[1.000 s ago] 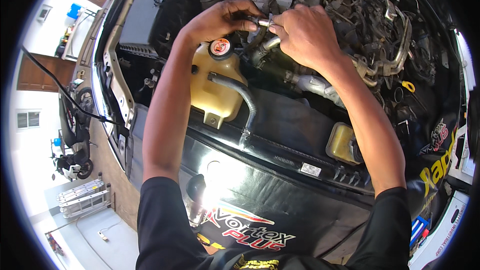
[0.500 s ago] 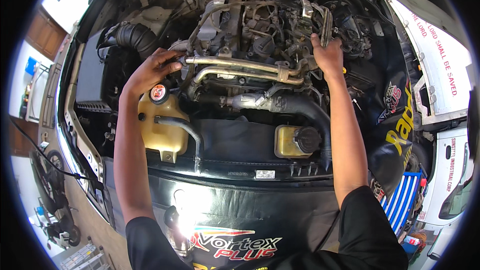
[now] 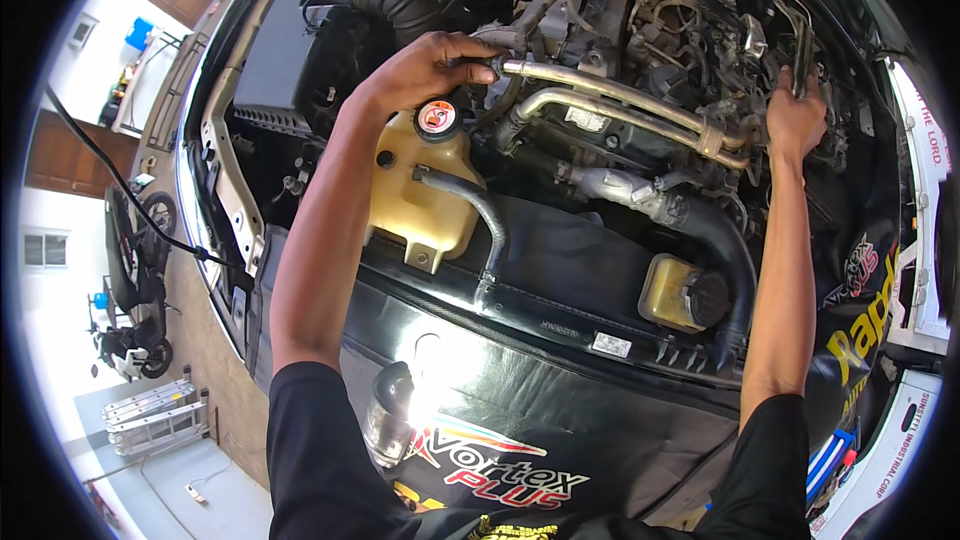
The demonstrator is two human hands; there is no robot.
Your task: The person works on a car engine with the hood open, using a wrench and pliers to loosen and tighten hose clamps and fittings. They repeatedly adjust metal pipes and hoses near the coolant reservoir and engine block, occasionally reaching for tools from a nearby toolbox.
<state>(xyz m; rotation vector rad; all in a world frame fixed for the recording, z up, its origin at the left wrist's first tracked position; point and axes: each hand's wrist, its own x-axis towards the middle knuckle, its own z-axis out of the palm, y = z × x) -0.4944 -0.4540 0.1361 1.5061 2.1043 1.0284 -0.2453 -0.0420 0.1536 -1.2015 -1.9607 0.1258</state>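
Two metal pipes run side by side betw. the hands, the upper one's end right at the L fingertips. L hand: thumb & fingers nearly closed at that end; what's pinched is hidden, can't tell. R hand: fingers half-curled about some upright tubes; can't tell how firmly, if at all. Step in hand, I'd judge: hand-work at the upper pipe's L end, R hand likely bracing. Next move prob. calls for L fingertips in line w/ that end, knuckles clear of nearby parts. Just below L hand: tank; above it, black duct. Below-left of R hand: small reservoir.
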